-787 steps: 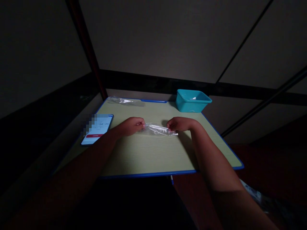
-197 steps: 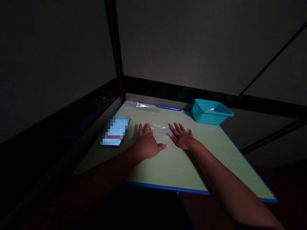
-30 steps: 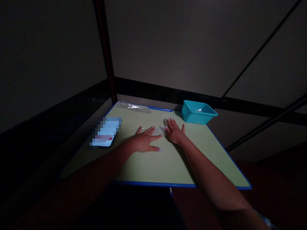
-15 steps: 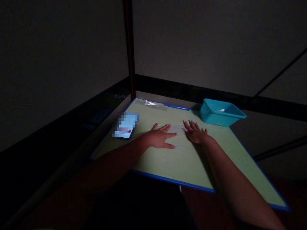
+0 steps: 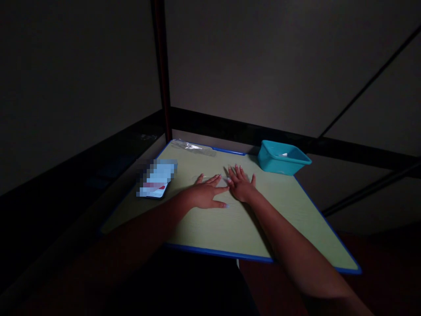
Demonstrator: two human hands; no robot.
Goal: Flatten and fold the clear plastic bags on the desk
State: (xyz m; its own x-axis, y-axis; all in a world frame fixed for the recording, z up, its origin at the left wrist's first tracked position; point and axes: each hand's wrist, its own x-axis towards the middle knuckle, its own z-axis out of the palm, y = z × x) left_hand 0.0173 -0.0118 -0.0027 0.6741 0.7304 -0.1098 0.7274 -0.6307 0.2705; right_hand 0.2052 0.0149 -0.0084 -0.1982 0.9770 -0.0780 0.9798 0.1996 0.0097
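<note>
My left hand [image 5: 208,194] lies flat with fingers spread over a thin clear plastic piece, perhaps a bag [image 5: 219,181], on the table. My right hand [image 5: 242,186] rests beside it, fingers stretched forward, its thumb side close to the left fingertips. Both hands partly cover the plastic, so its full outline is hidden. The table [image 5: 210,232] has a pale yellow-green top and a blue edge.
A lit phone [image 5: 158,180], partly pixelated, lies to the left. Another clear plastic bag [image 5: 194,148] is at the far left edge. A teal basket [image 5: 283,164] with something pale inside stands at the back right. Walls meet behind the table.
My right hand has moved left across the plastic toward my left hand, which stays spread flat. The whole view has shifted, so the table and basket appear further left.
</note>
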